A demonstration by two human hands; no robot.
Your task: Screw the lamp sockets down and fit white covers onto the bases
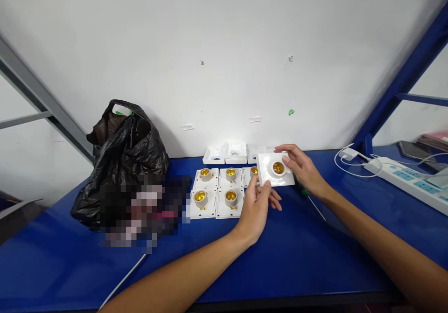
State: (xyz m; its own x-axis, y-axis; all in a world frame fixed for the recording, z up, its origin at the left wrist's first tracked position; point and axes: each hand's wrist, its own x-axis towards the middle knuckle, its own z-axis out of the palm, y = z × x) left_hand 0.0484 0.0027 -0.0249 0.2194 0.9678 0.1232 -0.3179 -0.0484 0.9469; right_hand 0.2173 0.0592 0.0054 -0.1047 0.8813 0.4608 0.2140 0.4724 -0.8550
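Note:
A square white lamp holder (266, 170) with a brass-lined round socket is held up between my two hands, its face towards me. My left hand (257, 205) pinches its lower left edge with the thumb in front. My right hand (301, 166) grips the right side, thumb on the front near the socket. Behind and to the left, several lamp holder bases (230, 203) with brass sockets lie in two rows on the blue table. White square covers (235, 149) lean along the wall behind them. A screwdriver (310, 198) with a green handle lies beneath my right hand, partly hidden.
On the left stands a black plastic bag (129, 149), beside a pixelated patch. A white power strip (409, 177) with cables and a plug (348, 154) lies at the right. A dark phone (415, 149) rests behind the strip. A white cable (124, 280) crosses the front left.

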